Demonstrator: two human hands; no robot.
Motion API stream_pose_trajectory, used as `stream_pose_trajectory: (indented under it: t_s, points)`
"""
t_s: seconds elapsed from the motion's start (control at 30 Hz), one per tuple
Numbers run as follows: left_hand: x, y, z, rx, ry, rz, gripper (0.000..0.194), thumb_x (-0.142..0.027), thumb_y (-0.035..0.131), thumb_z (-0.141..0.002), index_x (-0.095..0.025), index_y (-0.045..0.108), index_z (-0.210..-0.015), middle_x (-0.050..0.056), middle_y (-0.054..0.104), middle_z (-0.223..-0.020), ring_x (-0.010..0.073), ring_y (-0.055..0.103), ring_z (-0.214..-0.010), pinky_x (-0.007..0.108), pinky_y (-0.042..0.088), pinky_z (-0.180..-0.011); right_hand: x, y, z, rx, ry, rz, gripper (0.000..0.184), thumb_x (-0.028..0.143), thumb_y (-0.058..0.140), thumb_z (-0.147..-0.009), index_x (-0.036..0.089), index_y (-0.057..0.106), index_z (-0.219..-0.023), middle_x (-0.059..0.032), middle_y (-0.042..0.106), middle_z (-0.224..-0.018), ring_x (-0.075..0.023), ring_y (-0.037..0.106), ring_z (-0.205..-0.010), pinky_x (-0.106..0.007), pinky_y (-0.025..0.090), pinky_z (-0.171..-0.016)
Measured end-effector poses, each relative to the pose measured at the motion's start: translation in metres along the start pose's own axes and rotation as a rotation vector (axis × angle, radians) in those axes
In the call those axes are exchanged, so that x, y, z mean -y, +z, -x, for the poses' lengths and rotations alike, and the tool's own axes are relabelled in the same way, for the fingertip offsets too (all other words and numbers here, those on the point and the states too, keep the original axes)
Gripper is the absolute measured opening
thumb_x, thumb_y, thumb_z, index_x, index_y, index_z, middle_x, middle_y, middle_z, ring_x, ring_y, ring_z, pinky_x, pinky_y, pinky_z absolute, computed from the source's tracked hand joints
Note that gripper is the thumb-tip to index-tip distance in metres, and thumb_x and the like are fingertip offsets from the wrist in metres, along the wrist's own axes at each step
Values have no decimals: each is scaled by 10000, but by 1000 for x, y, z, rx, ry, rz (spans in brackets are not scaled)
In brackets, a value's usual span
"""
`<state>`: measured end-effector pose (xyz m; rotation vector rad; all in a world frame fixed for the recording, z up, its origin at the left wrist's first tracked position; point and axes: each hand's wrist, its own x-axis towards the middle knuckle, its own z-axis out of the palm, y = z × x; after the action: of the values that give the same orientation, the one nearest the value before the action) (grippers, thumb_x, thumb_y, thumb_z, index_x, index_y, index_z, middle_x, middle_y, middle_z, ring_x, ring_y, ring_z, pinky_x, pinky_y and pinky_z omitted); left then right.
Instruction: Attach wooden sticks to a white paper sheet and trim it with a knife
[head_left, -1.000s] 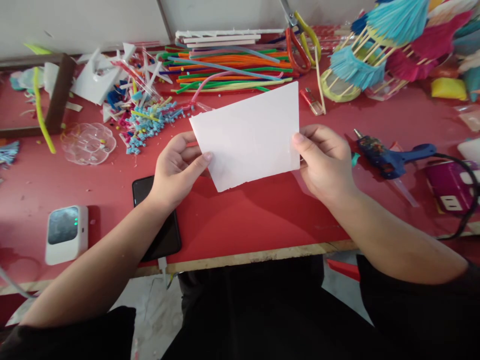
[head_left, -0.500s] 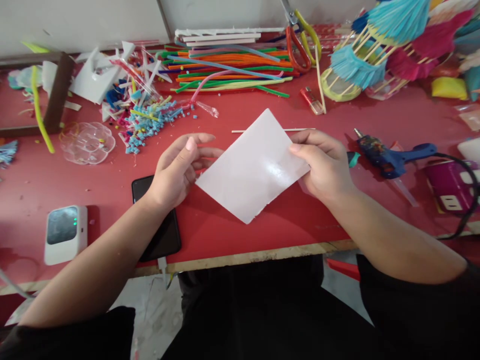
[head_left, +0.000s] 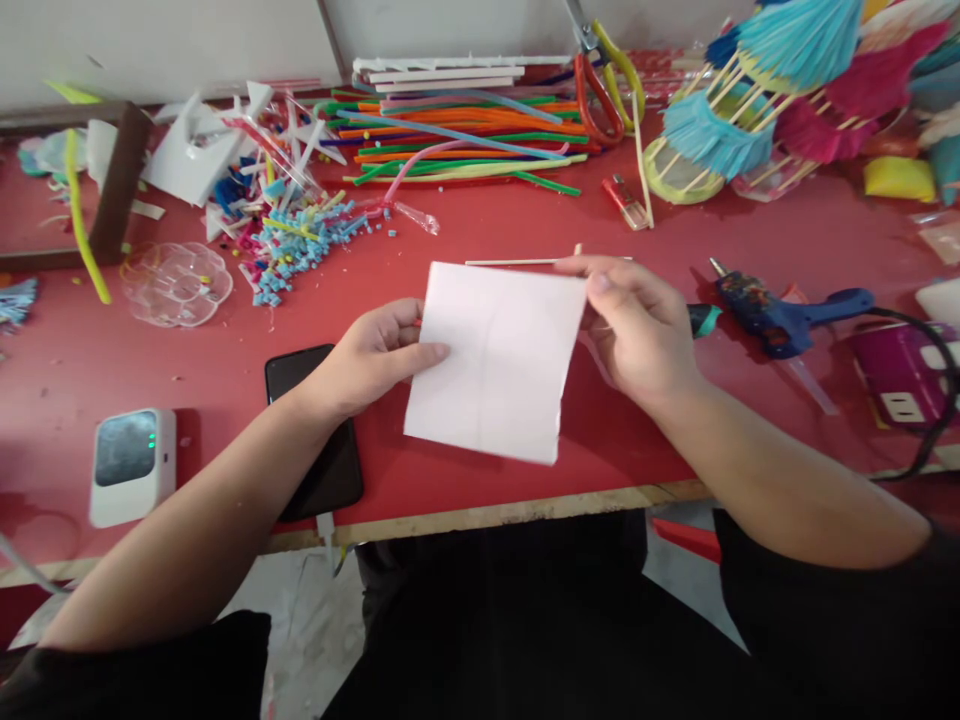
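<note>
Red tbl (head_left: 502, 225), lt-gry wall (head_left: 165, 40).

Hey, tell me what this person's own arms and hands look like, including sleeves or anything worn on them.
Loose, plain black fabric sleeves end near the elbows, leaving both forearms bare. No watch or bracelet shows. The left hand and right hand are gloveless, with no rings visible, though some fingers are partly hidden.

Left hand (head_left: 367, 360) grips white sheet (head_left: 495, 365) at its left edge, thumb on top. Right hand (head_left: 641, 325) has the upper right corner. Sheet's tilted, above red surface (head_left: 450, 490). Thin stick (head_left: 514, 262) just beyond it. Phone (head_left: 334, 475) partly under left forearm; blue glue gun (head_left: 780, 310) right; coloured strips (head_left: 465, 130), scissors (head_left: 598, 100) at back.
</note>
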<state>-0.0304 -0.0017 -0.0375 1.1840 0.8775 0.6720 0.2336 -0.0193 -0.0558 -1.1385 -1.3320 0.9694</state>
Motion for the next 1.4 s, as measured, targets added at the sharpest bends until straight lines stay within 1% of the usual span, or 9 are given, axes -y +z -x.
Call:
stream_pose_trajectory:
  t_s: [0.27,0.5,0.63,0.77,0.9,1.07,1.17,1.27,1.4]
  points:
    - [5,-2,-4,-189,97,41,460,-340,841,-718,-206,627,-1102,82,749,-1061,274,740,-883,313,655,-590,-3,0,-1,-109,-45,46,126,418,668,-895,329,691,-982,7,684,-853,-180,684,-787,-372,600,-743]
    - [2,-1,-4,-219,101,38,487,-364,844,-706,-205,609,-1102,91,741,-1089,293,731,-931,296,644,-565,-3,-1,-1,-142,-70,43,440,393,742,-840,414,562,-1241,35,698,-912,-187,699,-877,-376,582,-820]
    - [3,-1,-4,-235,97,25,515,-359,837,-702,-206,599,-1133,100,734,-1102,314,726,-955,324,649,-572,-5,-1,-2,-133,-64,71,246,389,728,-852,340,643,-1078,17,710,-913,-199,706,-891,-373,590,-784]
    - [4,-1,-4,-206,94,6,502,-342,807,-722,-200,598,-1156,109,726,-1106,345,721,-994,385,667,-610,-3,1,-2,-100,-54,26,111,377,699,-874,309,667,-955,10,709,-955,-194,707,-905,-398,599,-840]
    - [4,-2,-3,-107,9,19,458,-313,778,-753,-187,600,-1157,99,732,-1060,292,743,-925,328,667,-596,2,3,-1,-104,-93,3,66,330,715,-859,311,702,-921,18,719,-968,-180,702,-890,-379,608,-821]
    - [4,-1,-1,47,-74,20,438,-310,767,-810,-198,578,-1189,87,742,-1055,236,756,-839,316,671,-656,5,3,0,-68,-121,115,66,251,735,-833,294,713,-878,3,729,-922,-193,707,-900,-384,610,-823]
    - [4,0,0,62,-51,1,449,-326,786,-795,-206,600,-1185,99,740,-1088,270,750,-907,340,670,-676,5,4,1,-55,-88,182,101,206,747,-809,279,708,-867,-5,731,-912,-194,709,-876,-388,614,-823]
    - [3,1,-1,-7,15,13,475,-363,807,-763,-225,618,-1177,99,717,-1159,314,714,-1040,368,665,-706,4,4,3,-49,-97,217,118,181,753,-800,269,713,-868,-7,737,-906,-187,709,-831,-371,618,-769]
    - [1,0,-3,-196,63,33,419,-411,771,-786,-230,633,-1138,64,715,-1085,233,710,-911,316,634,-639,6,6,6,7,-145,196,130,161,735,-813,275,723,-873,-13,737,-914,-186,710,-849,-350,619,-760]
